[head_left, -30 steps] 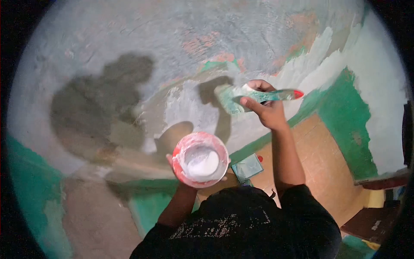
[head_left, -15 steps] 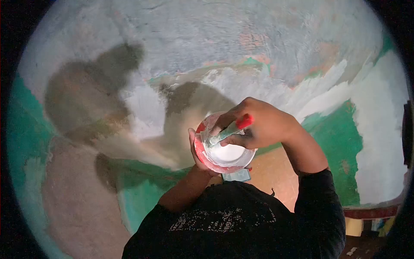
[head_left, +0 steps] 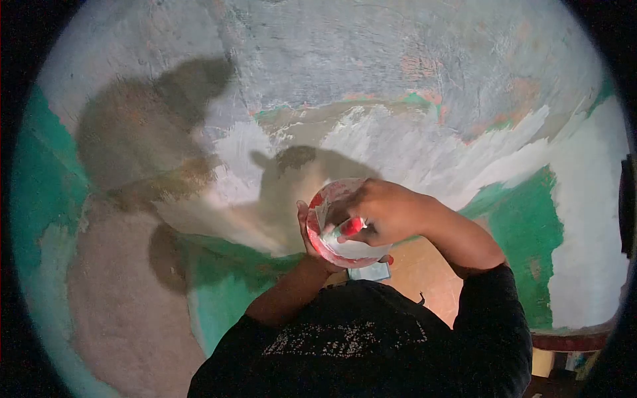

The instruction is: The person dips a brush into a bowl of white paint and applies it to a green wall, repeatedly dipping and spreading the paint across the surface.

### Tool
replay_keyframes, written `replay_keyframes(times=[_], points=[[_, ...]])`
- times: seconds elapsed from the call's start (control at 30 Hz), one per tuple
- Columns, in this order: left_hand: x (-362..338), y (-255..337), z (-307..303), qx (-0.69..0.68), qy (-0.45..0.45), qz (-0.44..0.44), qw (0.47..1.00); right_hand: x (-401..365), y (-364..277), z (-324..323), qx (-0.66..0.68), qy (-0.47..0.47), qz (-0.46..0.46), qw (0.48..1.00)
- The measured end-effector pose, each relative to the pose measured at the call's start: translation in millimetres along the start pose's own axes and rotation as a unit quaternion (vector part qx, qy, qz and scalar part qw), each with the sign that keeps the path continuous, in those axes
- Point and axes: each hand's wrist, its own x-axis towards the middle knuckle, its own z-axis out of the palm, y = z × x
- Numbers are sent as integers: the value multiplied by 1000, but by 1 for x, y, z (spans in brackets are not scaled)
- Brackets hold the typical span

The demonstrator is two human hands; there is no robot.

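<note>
My left hand [head_left: 305,227] cups a round red bowl [head_left: 318,247] smeared with white from below and along its left side. Wet white paste [head_left: 361,251] covers much of the inside. In my right hand [head_left: 393,209], fingers wrapped round it, is a tool with a pale, red-ended handle [head_left: 352,227]. It dips into the bowl, and its working end is hidden by my fingers and the paste.
Ahead is a wall [head_left: 318,60] with grey, white and bare patches over green paint [head_left: 524,225]. A pale rectangular object [head_left: 369,272] shows below the bowl. Several coloured items lie at lower right, beneath a dark red edge [head_left: 570,341].
My right hand has moved slightly left and lower, and the tool's red end now sits lower over the bowl. The wall has shifted a little in view.
</note>
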Motion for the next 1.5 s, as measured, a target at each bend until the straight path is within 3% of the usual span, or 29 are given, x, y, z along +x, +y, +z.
replay_keyframes(times=[0.13, 0.23, 0.33, 0.37, 0.47, 0.5, 0.53, 0.6, 0.63, 0.73, 0.77, 0.87, 0.9, 0.97, 1.1, 1.2, 1.27, 1.4, 1.43, 1.5], points=[[-4, -3, 13, -66, -89, -59, 992, 1, -2, -16, 91, -65, 86, 990], [-7, -3, 13, -79, -63, -47, 994, -1, 3, -24, 69, 24, 76, 994], [-12, -1, 11, -77, -56, -42, 995, 4, 2, -3, 30, 55, 4, 998], [-13, -1, 11, -77, -54, -43, 995, -2, 3, 6, -70, -27, 37, 997], [-15, 0, 11, -80, -52, -46, 994, -14, 14, 19, 5, -53, 46, 998], [-16, 0, 11, -81, -50, -43, 994, -11, 2, 6, 122, 11, 53, 991], [-18, 0, 11, -85, -45, -45, 994, -15, 3, 8, 222, 91, 123, 963], [-20, 3, 9, -92, -28, -41, 995, -32, 15, 16, 404, 249, 250, 844], [-21, 4, 6, -93, -19, -35, 995, -40, 26, 20, 395, 326, 242, 824], [-17, 6, 1, -33, 4, 6, 999, -59, 35, 27, 575, 476, 277, 605], [-21, 4, 3, -129, -14, 9, 991, -66, 40, 34, 577, 505, 283, 576], [-26, 8, -17, -38, -19, -23, 999, -91, 56, 53, 609, 554, 287, 490], [-28, 9, -22, -46, 5, -6, 999, -99, 60, 57, 596, 552, 306, 496], [-32, 7, -27, -62, 53, 29, 996, -109, 65, 68, 600, 601, 296, 437], [-37, 5, -26, -120, 1, 44, 992, -140, 83, 90, 594, 649, 303, 366], [-48, 10, -29, -115, 27, 61, 991, -161, 110, 109, 595, 670, 293, 334], [-60, 19, -42, -49, 127, 76, 988, -175, 130, 117, 593, 689, 260, 328], [-66, 29, -52, 53, 87, 21, 995, -171, 139, 90, 436, 789, 288, 324], [-68, 30, -50, 50, 88, 23, 995, -176, 150, 90, 393, 816, 254, 341], [-66, 30, -46, 15, 54, 38, 998, -174, 166, 82, 259, 827, 263, 424]])
